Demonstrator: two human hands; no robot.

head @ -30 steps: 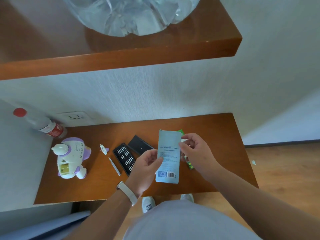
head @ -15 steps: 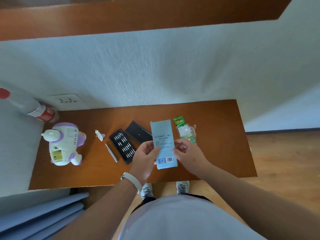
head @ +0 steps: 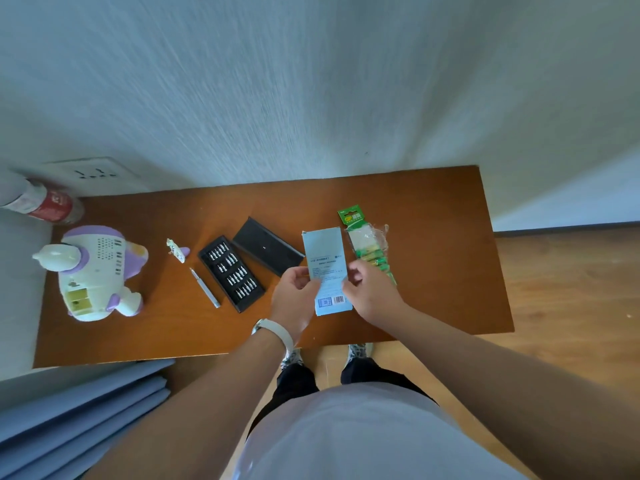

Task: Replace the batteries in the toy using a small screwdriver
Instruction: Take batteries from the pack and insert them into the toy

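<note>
A pale blue printed card (head: 325, 258) is held low over the brown table (head: 440, 271). My left hand (head: 296, 296) pinches its left edge and my right hand (head: 370, 292) pinches its right edge. A green pack of batteries (head: 367, 244) lies just right of the card, partly behind my right hand. The white and purple toy (head: 95, 271) lies at the table's left end with its battery bay open. A slim grey screwdriver (head: 205, 287) lies beside a black tray of bits (head: 231, 273). The small battery cover (head: 176, 250) lies between toy and tray.
The black lid of the bit case (head: 266, 251) lies behind the tray. A bottle with a red label (head: 45, 202) lies at the back left corner under a wall socket (head: 93, 173). Wood floor shows to the right of the table.
The card came down from upright in front of me to low over the table. My view tilted down, so the upper shelf left the frame.
</note>
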